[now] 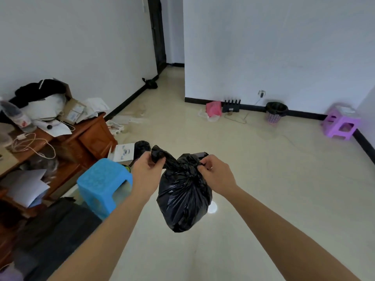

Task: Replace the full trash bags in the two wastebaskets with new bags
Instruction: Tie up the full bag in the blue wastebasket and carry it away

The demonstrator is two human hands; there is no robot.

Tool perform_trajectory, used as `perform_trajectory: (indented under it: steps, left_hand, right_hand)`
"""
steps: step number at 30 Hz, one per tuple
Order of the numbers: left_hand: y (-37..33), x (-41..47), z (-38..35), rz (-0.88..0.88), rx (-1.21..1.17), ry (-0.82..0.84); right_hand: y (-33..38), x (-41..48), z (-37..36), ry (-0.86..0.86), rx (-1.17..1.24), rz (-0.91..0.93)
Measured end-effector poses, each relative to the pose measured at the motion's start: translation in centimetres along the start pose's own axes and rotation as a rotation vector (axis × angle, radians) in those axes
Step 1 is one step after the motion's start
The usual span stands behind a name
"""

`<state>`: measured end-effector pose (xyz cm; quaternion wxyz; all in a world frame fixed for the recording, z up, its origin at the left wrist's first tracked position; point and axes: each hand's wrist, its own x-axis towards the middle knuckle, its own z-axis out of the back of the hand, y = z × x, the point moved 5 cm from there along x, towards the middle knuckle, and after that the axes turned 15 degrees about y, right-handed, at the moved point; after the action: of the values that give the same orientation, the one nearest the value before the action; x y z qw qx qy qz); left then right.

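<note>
Both hands, left hand (147,169) and right hand (215,172), are pinching the black trash bag (183,197)'s gathered ears; the knot is hiding the fingertips, contents unseen.

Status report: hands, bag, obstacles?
Left hand and right hand each grip a tail of the black bag, hanging clear of the floor. Lined wastebasket by far wall. Blue stool close on left.

Trash bag (183,197): contents out of sight

We hold a full black plastic trash bag (183,191) off the pale tiled floor (263,179), left hand (149,171) and right hand (215,173) each pinching its gathered top.
</note>
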<state>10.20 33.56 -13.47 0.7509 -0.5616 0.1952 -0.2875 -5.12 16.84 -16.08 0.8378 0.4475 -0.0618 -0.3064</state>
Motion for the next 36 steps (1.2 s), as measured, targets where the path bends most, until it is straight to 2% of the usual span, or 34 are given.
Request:
perform_trajectory:
  steps: [8,14,21,27,31,36]
  left_hand:
    - [0.0,26.6,-3.8,-0.017,-0.027,0.081]
    - [-0.9,46.5,-6.4,-0.002,0.001,0.025]
    - [-1.6,68.1,-2.2,-0.002,0.066,-0.040]
    - [3.4,86.7,1.3,0.003,-0.014,-0.124]
    - [5.1,99.9,3.6,0.038,-0.028,-0.113]
    - [2.9,116.6,3.9,0.048,-0.067,-0.062]
  right_hand:
    - [-1.1,24.8,5.4,-0.095,0.096,0.023]
    - [-1.1,45.6,9.9,-0.052,0.113,0.054]
    - [5.8,68.4,13.5,-0.012,0.084,0.125]
    - [8.5,90.0,13.0,0.066,-0.065,0.171]
    - [11.4,103.4,14.4,0.099,-0.159,0.162]
    - [14.1,117.7,18.5,0.028,-0.170,0.175]
